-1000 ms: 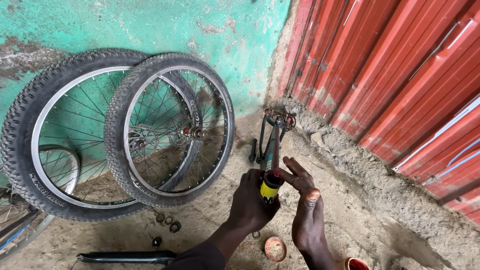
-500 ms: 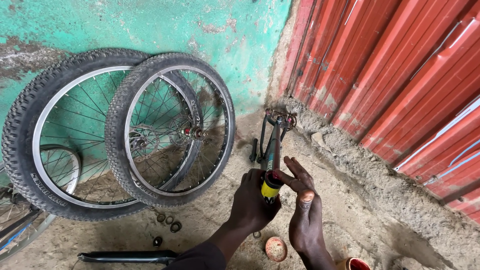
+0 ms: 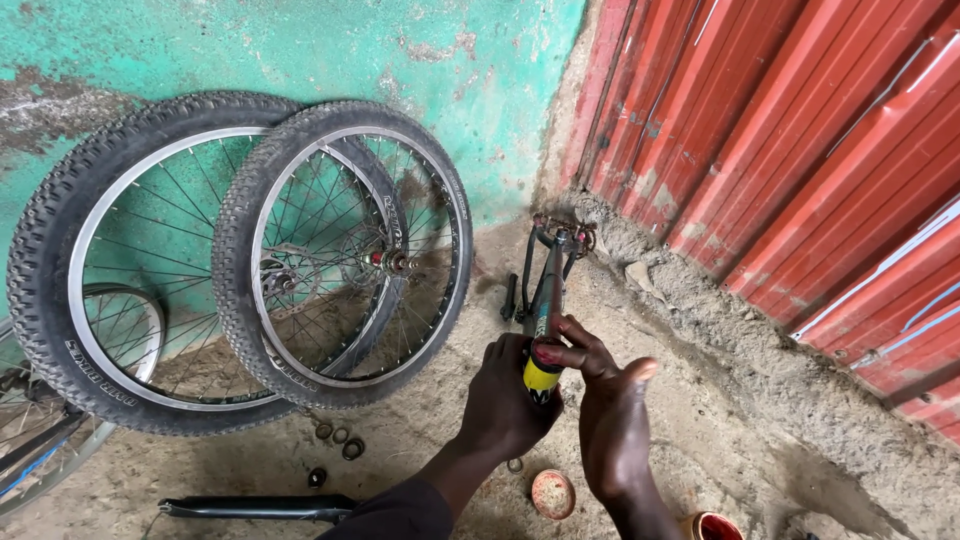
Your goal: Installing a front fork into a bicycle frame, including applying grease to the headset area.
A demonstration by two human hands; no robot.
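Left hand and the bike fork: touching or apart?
Touching. The head view shows the left hand wrapped around the bike fork at its yellow lower end, no gap visible; the right hand fingers press on it too.

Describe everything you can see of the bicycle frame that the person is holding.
The bicycle frame is a dark, thin-tubed metal piece, with a yellow band near the held end. It stands on the sandy ground, rising towards the camera, its far end near the foot of the red corrugated wall. The left hand is wrapped round its upper end, and the right hand touches the top with its fingers. It looks worn and dusty.
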